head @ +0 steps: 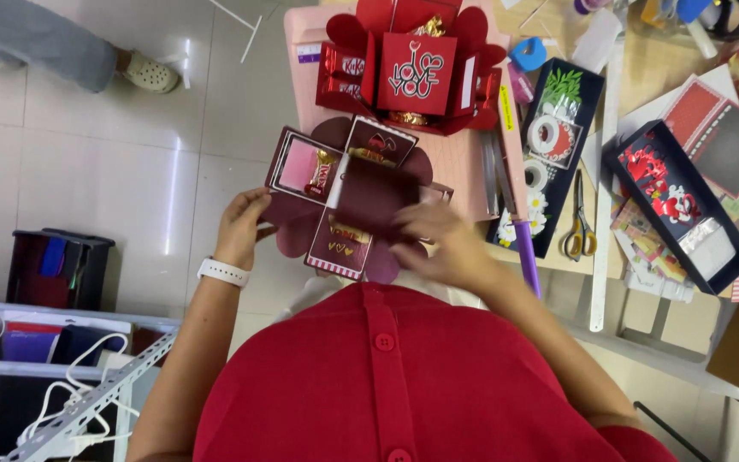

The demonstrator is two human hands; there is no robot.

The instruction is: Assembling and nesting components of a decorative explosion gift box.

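Closest to us, our left hand (241,227) cups the left edge of the dark red paper box (348,201), fingers curled under a flap. Our right hand (442,244) lies on its right side, fingers pressed together over a panel; blur hides whether they pinch it. The box sits open in front of our chest, flaps spread flat. We judge it light, stiff yet easily creased, best held by the base and flap edges. Beyond it stands a bright red box (412,73) on pink card (464,162); scissors (579,227) lie right.
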